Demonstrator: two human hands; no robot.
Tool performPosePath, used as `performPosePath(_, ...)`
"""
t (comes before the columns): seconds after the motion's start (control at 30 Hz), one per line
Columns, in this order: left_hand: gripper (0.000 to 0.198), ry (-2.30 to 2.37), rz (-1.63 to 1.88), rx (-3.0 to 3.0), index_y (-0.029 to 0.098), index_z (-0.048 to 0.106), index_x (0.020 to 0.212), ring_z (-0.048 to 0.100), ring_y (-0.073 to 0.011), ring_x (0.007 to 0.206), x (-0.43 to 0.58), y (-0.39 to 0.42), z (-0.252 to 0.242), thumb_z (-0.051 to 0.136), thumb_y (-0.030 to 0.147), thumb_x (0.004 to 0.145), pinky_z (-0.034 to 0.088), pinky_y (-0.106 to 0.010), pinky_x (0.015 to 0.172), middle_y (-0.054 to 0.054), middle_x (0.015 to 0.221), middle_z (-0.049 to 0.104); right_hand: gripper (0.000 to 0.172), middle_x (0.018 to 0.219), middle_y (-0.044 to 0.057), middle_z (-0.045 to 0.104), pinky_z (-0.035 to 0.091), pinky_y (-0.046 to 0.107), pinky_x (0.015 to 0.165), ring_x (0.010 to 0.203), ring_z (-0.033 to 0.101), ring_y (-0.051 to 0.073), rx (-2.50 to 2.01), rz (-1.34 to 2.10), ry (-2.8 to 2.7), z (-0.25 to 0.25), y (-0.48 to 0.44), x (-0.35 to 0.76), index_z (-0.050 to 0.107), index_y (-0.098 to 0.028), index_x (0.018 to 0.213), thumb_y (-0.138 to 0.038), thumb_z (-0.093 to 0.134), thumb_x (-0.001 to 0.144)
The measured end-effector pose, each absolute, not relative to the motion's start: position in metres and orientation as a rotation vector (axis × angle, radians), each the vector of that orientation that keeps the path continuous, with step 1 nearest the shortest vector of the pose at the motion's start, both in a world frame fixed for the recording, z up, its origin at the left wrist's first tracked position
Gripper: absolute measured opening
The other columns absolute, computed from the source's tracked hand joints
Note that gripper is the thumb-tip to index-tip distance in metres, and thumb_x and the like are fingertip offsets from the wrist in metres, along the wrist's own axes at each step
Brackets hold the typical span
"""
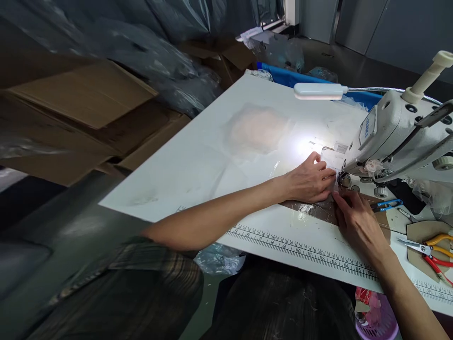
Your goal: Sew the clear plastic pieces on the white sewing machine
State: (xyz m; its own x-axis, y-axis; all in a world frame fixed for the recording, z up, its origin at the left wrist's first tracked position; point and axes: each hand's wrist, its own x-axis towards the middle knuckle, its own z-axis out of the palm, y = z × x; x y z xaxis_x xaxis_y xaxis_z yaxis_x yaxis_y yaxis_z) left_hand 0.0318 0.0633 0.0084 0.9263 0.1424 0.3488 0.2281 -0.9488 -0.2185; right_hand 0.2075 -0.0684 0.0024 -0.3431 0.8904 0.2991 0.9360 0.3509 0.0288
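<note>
A white sewing machine (384, 127) stands at the right of the table, its needle and presser foot (341, 179) low over the bed. My left hand (313, 179) lies just left of the foot, fingers curled and pressed together on sheer pale fabric (258, 127). That fabric spreads thinly over the tabletop, with a peach-coloured patch in it. On the near side of the foot, my right hand (359, 219) is closed, thumb and forefinger pinching at the fabric's edge. The fabric between the fingers is thin and partly hidden by both hands.
Blue thread snips (387, 205) and scissors with orange handles (430, 245) lie to the right. A printed ruler (297, 248) runs along the front edge of the white table (198, 156). A lamp (318, 91) shines from above. Cardboard boxes (85, 94) stand left; a purple basket (380, 321) sits below.
</note>
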Motion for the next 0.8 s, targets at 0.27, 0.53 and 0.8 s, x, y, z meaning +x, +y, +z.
performPosePath(0.27,0.037,-0.4,-0.605,-3.106,0.02,0.066,0.121,0.058,-0.0252,0.095,0.033,0.071,-0.001,0.047,0.039,0.095,0.035,-0.046,0.089,-0.01,0.127,0.067,0.033,0.102,0.016,0.064,0.054,0.038,0.073,0.089,0.06,0.027,-1.654,-0.308,-2.391,0.004,-0.071,0.206,0.062,-0.012,0.123,-0.016,0.043,0.096)
performPosePath(0.53,0.036,-0.342,-0.692,-3.119,0.021,0.067,0.119,0.061,-0.0251,0.098,0.029,0.071,-0.001,0.044,0.039,0.097,0.031,-0.051,0.101,-0.008,0.127,0.068,0.034,0.101,0.015,0.063,0.052,0.037,0.074,0.09,0.059,0.025,-1.696,-0.275,-2.364,0.004,-0.072,0.204,0.062,-0.016,0.124,-0.017,0.043,0.096)
performPosePath(0.8,0.035,-0.327,-0.687,-3.117,0.023,0.066,0.119,0.061,-0.0246,0.099,0.029,0.072,-0.003,0.043,0.039,0.097,0.031,-0.051,0.102,-0.006,0.128,0.068,0.034,0.102,0.015,0.062,0.051,0.038,0.075,0.09,0.058,0.026,-1.683,-0.211,-2.334,0.002,-0.071,0.205,0.063,-0.015,0.123,-0.018,0.043,0.096)
